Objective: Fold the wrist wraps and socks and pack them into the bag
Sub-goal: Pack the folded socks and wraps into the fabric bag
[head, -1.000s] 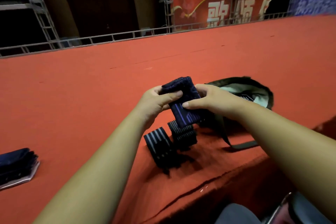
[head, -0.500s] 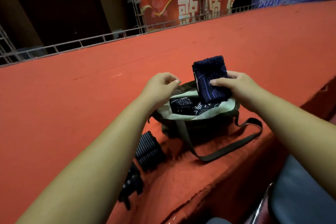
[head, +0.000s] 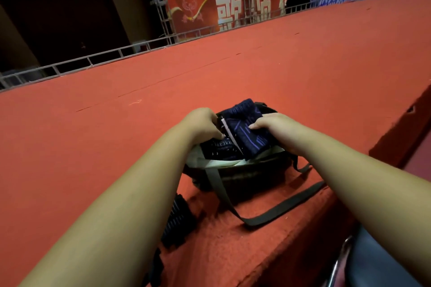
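Folded sock [head: 242, 131], pinched by right hand [head: 274, 123] fingers at frame centre, should slide in flat while left hand [head: 203, 121] fingers grip the bag [head: 245, 176] rim.

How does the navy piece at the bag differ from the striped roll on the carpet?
The folded sock is flat, purple-lined navy; the wrist wrap is a striped roll. The right hand holds the sock in the bag mouth; the wrap lies untouched on the carpet. Both are dark.
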